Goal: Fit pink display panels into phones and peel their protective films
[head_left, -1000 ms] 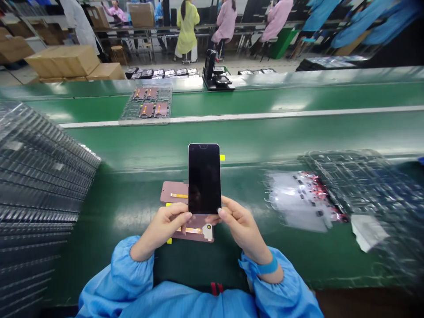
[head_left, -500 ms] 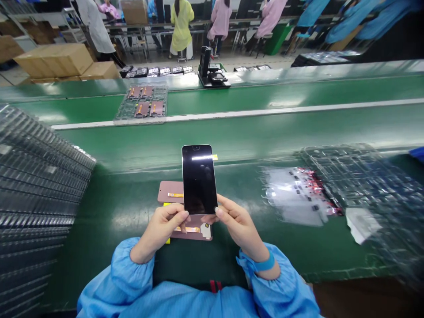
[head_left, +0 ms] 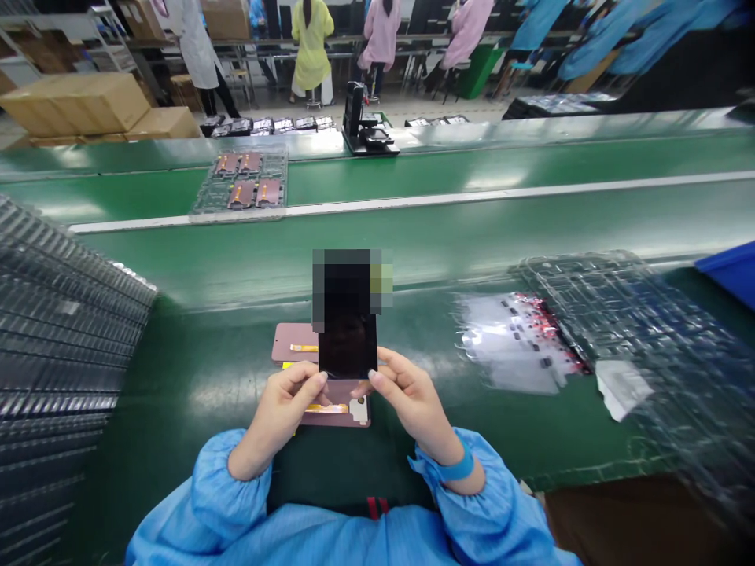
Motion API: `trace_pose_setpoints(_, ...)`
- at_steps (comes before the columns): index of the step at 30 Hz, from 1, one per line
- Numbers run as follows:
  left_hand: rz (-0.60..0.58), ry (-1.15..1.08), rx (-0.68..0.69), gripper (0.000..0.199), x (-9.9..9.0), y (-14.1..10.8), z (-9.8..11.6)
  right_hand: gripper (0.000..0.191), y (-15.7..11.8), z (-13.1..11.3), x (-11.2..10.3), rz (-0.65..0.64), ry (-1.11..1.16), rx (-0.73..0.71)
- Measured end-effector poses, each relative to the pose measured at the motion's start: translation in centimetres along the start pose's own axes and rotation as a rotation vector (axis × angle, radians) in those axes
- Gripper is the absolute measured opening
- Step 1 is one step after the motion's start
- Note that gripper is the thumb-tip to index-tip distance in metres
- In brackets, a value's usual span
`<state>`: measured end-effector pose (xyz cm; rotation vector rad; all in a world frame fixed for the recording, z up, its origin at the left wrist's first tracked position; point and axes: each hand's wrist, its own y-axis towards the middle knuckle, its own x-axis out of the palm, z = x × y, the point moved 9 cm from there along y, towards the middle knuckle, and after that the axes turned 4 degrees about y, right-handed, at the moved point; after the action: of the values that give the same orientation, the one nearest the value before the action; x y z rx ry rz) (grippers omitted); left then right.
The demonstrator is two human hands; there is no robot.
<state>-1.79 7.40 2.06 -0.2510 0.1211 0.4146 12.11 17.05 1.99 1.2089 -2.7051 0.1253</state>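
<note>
A black phone screen (head_left: pixel 347 338) is held up in front of me, its upper part blurred into blocks. My left hand (head_left: pixel 289 401) pinches its lower left corner between thumb and fingers. At the lower right corner my right hand (head_left: pixel 410 397), with a blue band at the wrist, grips it the same way. Beneath and behind the held screen, brownish-pink screen panels (head_left: pixel 293 343) lie on the green bench, with orange flex cables showing. The held screen and my fingers partly cover these panels.
Stacked clear trays (head_left: pixel 64 314) rise at the left. On the right lie clear plastic films (head_left: pixel 507 346), a white paper (head_left: pixel 619 389) and an empty-looking clear tray (head_left: pixel 613 306). A tray with panels (head_left: pixel 240 189) sits on the conveyor (head_left: pixel 413 236), near a black fixture (head_left: pixel 369 130). People work beyond.
The view has turned slightly right, so everything sits a little further left. Both hands keep their hold on the phone screen. The person in the white coat beyond has shifted right.
</note>
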Motion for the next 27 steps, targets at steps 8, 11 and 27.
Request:
trace_pose_setpoints(8,0.011,0.03,0.018,0.038,0.1,-0.1,0.6,0.044,-0.1,0.7,-0.4,0.065,0.026,0.012)
trace_pose_setpoints(11,-0.008,-0.01,-0.006,0.037,0.1,0.1,0.0,0.043,0.0,0.8,-0.1,0.044,0.087,0.02)
trace_pose_setpoints(27,-0.054,-0.079,-0.027,0.038,0.4,0.3,-0.7,0.042,0.2,1.7,-0.5,0.071,0.2,0.075)
